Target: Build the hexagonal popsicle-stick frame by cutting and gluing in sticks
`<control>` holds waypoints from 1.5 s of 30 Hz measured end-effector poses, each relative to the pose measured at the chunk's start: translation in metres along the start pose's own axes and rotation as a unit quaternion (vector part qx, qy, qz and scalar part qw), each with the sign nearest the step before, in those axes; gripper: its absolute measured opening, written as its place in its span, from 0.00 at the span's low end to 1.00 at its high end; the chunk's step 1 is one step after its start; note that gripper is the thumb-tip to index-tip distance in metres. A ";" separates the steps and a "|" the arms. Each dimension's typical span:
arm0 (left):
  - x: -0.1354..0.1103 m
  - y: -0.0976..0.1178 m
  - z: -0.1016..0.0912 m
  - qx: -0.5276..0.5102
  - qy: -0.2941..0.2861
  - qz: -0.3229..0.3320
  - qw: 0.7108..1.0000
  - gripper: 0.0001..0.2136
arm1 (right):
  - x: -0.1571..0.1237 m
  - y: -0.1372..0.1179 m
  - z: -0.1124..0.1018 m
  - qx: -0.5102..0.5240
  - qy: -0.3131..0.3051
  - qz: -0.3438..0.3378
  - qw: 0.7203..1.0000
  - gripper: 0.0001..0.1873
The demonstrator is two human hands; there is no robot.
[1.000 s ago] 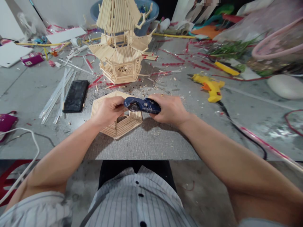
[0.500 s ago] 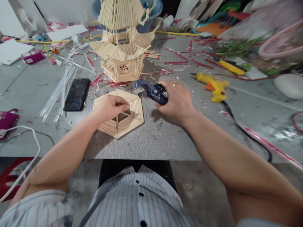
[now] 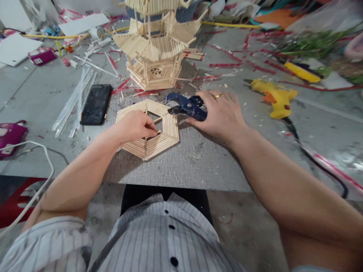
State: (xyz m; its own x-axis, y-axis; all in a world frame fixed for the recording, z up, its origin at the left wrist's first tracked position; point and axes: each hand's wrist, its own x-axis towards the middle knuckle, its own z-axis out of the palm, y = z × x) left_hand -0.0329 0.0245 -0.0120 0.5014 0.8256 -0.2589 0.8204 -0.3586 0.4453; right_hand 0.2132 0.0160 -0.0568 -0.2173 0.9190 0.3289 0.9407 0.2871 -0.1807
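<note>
A flat hexagonal frame of wooden sticks (image 3: 167, 130) lies on the grey mat near the table's front edge. My left hand (image 3: 135, 126) rests on it, fingers pinched on a short wooden stick (image 3: 157, 120) at the frame's open centre. My right hand (image 3: 222, 113) is closed on the handle of blue cutting pliers (image 3: 185, 106), whose jaws point left over the frame's upper right corner. Behind them stands a tall stick-built pagoda model (image 3: 157, 49).
A black phone (image 3: 96, 103) and clear glue sticks (image 3: 74, 100) lie to the left. A yellow glue gun (image 3: 273, 96) with a black cord lies to the right. Red strips, scraps and wood chips litter the table. A white cable (image 3: 34, 149) hangs off the left edge.
My hands have separated: the right hand carried the pliers right and set them low by the frame, while the left hand dropped onto the frame's centre with a stick.
</note>
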 end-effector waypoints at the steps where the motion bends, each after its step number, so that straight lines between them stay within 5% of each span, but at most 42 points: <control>1: 0.000 0.000 0.001 0.002 0.000 0.003 1.000 0.08 | 0.000 0.000 0.000 -0.001 -0.003 -0.001 1.000 0.33; 33: 0.001 0.006 0.006 0.112 -0.001 -0.008 0.994 0.11 | -0.001 0.002 0.002 0.002 -0.014 -0.025 1.000 0.32; 45: 0.001 0.006 0.002 0.038 -0.039 -0.012 0.998 0.09 | -0.001 0.003 0.003 0.010 -0.014 -0.026 1.000 0.33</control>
State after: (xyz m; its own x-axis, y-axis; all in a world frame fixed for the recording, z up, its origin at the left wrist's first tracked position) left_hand -0.0273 0.0223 -0.0116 0.4981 0.7994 -0.3360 0.8497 -0.3727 0.3730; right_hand 0.2156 0.0174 -0.0608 -0.2738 0.9094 0.3130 0.9225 0.3404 -0.1819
